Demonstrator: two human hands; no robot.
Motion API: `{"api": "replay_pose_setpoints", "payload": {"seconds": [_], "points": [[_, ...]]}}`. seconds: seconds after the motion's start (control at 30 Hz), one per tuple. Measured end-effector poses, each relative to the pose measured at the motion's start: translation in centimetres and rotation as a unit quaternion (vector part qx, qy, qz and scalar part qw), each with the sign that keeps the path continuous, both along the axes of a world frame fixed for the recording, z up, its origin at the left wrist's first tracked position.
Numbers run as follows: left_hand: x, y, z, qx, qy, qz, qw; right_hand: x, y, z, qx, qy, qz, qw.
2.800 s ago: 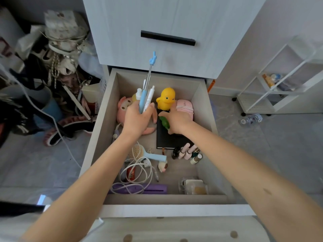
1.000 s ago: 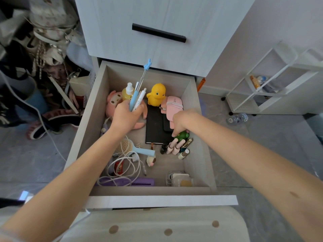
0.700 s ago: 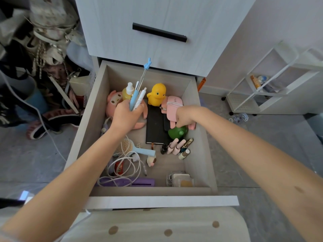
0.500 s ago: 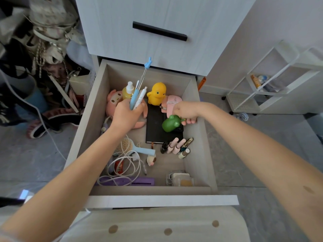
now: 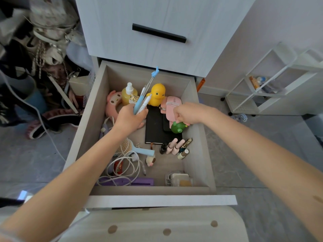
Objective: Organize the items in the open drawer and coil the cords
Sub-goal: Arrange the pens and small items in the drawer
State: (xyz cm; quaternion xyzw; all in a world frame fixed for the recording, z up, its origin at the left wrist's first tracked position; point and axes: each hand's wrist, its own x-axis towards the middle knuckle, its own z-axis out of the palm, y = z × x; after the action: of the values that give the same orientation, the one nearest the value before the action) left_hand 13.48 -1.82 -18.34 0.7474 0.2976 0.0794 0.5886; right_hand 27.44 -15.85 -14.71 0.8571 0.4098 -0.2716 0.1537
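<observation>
Grey floor and a white cabinet are seen around the open drawer, in which are listed a yellow duck, a pink pouch, a black notebook, nail polish bottles and, at the near left, tangled white cords over a purple case. Several pens are clasped upright in the left hand beside a yellow spray bottle. A green frog toy is gripped from above by the right hand over the notebook's right edge, the two hands being near but apart.

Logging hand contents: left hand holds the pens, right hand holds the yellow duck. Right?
No. The head view shows the right hand holding the green frog toy; the yellow duck stands free. The left hand does hold the pens.
</observation>
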Motion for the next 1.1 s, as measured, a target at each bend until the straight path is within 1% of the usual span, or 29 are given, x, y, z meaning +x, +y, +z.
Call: {"api": "replay_pose_setpoints", "payload": {"seconds": [0.07, 0.2, 0.37, 0.47, 0.57, 0.63, 0.87, 1.1], "points": [[0.0, 0.1, -0.1, 0.0, 0.004, 0.004, 1.0, -0.1, -0.2, 0.2, -0.025, -0.023, 0.042, 0.999], [0.1, 0.3, -0.3, 0.023, 0.022, 0.004, 0.999, -0.1, -0.5, -0.5, -0.052, -0.025, 0.09, 0.994], [0.2, 0.5, -0.6, 0.036, 0.033, 0.003, 0.999, -0.6, -0.6, -1.0, -0.077, -0.037, 0.119, 0.989], [0.3, 0.5, -0.6, 0.032, 0.038, 0.001, 0.999, -0.6, -0.7, -1.4, -0.07, -0.065, 0.134, 0.986], [0.3, 0.5, -0.6, 0.017, 0.033, 0.004, 0.999, -0.5, -0.8, -1.5, -0.043, -0.089, 0.155, 0.983], [0.3, 0.5, -0.6, 0.026, 0.037, 0.001, 0.999, -0.4, -0.8, -1.5, -0.036, -0.097, 0.162, 0.981], [0.3, 0.7, -0.8, 0.044, 0.047, -0.004, 0.998, -0.2, -0.6, -1.6, -0.043, -0.059, 0.121, 0.99], [0.2, 0.4, -0.4, 0.021, 0.031, 0.001, 0.999, -0.2, -0.4, -1.0, -0.072, -0.013, 0.076, 0.994]]}}
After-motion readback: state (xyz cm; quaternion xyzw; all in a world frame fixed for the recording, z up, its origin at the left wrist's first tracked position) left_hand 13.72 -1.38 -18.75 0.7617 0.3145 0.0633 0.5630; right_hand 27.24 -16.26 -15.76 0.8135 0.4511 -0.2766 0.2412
